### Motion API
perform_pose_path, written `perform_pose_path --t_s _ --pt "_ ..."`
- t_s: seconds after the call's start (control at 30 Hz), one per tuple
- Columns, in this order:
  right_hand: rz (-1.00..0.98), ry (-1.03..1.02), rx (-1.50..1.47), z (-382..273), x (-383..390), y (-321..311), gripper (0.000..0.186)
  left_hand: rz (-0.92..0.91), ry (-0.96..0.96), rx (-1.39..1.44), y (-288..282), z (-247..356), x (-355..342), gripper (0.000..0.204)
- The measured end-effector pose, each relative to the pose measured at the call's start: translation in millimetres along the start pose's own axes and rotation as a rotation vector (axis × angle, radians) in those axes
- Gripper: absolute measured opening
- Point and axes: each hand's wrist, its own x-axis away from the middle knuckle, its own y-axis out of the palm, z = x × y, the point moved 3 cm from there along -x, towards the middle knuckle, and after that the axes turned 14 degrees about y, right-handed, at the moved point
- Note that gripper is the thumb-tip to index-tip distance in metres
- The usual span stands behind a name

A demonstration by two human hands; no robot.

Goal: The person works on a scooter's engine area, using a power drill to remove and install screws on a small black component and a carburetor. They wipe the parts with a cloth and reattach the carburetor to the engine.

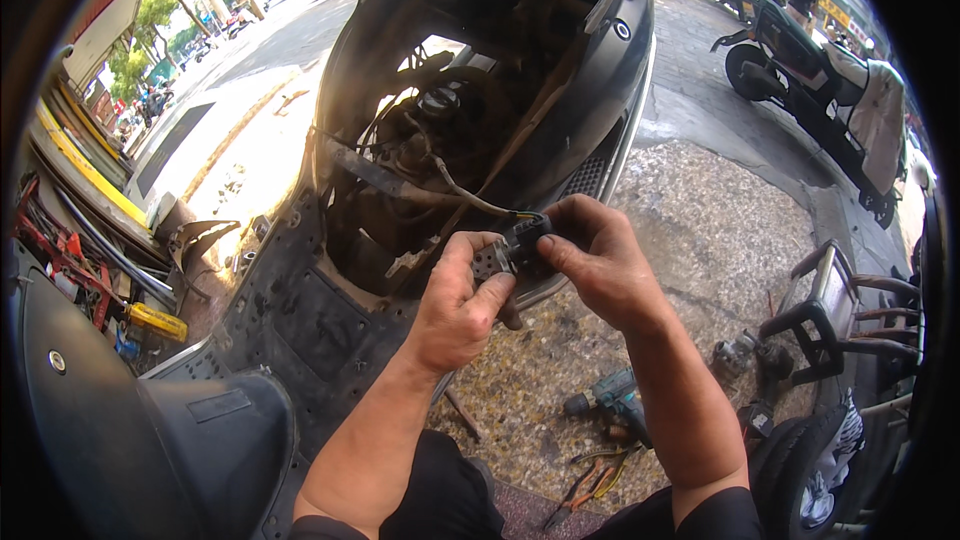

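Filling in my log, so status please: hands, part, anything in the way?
Left hand gripping grey holed piece. Right hand pinching black connector, cable attached. Pieces close together; joined or not, unclear. Nothing seen blocking either hand.

We see a left hand (pixel 455 310) and a right hand (pixel 615 270) that are bare, as are the left forearm (pixel 372 430) and the right forearm (pixel 688 405). Up the arms, we make out the edges of a plain black left sleeve (pixel 325 528) and right sleeve (pixel 722 517). We also find black legwear (pixel 440 488); trousers or shorts, we cannot tell.
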Motion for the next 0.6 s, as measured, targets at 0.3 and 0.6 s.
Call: perform_pose_path --t_s 0.3,0.6 --pt "-0.112 -0.003 -0.15 1.6 1.1 0.5 0.025 -0.03 0.051 -0.145 -1.4 -2.6 1.1 0.026" --pt "-0.299 0.123 -0.113 3.5 1.6 -4.9 0.023 -0.054 0.183 -0.367 -1.9 -8.7 0.5 0.033"
